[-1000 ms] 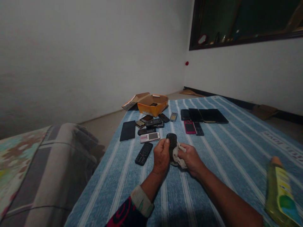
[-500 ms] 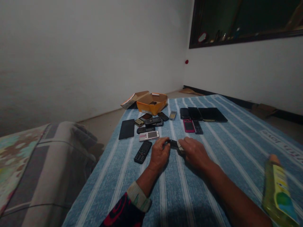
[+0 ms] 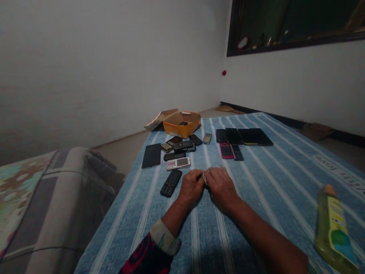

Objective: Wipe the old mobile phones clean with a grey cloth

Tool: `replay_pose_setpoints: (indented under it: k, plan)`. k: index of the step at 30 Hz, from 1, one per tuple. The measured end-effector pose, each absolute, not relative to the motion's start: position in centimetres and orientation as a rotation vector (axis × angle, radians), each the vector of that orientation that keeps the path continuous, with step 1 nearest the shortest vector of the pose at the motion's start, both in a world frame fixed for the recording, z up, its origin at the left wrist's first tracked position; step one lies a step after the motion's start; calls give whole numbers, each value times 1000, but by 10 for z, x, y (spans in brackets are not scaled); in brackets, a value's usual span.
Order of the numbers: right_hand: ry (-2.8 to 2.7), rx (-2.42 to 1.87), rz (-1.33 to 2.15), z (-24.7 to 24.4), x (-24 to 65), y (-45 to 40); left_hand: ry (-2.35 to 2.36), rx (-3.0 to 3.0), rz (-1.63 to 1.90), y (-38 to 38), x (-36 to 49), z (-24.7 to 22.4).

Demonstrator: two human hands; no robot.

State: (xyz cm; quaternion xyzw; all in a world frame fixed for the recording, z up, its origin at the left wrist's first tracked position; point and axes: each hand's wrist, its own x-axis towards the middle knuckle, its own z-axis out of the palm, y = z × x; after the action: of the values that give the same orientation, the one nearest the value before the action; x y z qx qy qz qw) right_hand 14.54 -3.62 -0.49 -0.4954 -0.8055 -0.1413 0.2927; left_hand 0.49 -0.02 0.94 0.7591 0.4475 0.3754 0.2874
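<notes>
My left hand [image 3: 191, 187] and my right hand [image 3: 221, 186] meet over the blue striped cloth [image 3: 182, 236]. A small pale thing [image 3: 205, 177], perhaps a cloth, shows in the closed fingers of my right hand. My left fingers are pinched at its edge; the dark phone between the hands is now almost wholly hidden by them. Just left of my left hand lies a black keypad phone [image 3: 171, 183]. Beyond it are a white and pink phone [image 3: 178, 163], several dark phones [image 3: 183, 145] in a loose pile, and a flat black tablet-like thing [image 3: 151, 155].
An open orange box [image 3: 182, 130] stands at the far end. Right of it are a silver phone [image 3: 207, 138], a pink phone [image 3: 226, 151], a small dark phone [image 3: 237, 152] and a row of black devices [image 3: 243, 136]. A bottle of yellowish liquid [image 3: 335, 228] lies at the right.
My right hand has moved left, up against my left hand, and now covers the dark phone that showed between them. The phones on the cloth lie as before.
</notes>
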Motion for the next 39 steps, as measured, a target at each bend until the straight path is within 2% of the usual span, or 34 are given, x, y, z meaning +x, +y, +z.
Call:
replay_pose_setpoints:
  k: [8, 14, 22, 30, 34, 39]
  plan:
    - [-2155, -1375, -340, -3, 164, -37, 1190, 2023, 989, 4, 2, 8]
    - [-2032, -1568, -102, -4, 184, -44, 1212, 2024, 988, 3, 2, 7]
    - [-1822, -1556, 33, -11, 199, -36, 1237, 2017, 986, 3, 3, 5]
    - [-1544, -1304, 10, -2, 186, -34, 1258, 2037, 997, -5, 10, 5]
    - [-1688, -1192, -7, -5, 159, -41, 1250, 2052, 1002, -8, 15, 3]
    - [-1829, -1116, 187, -1, 149, -48, 1230, 2049, 994, -6, 12, 2]
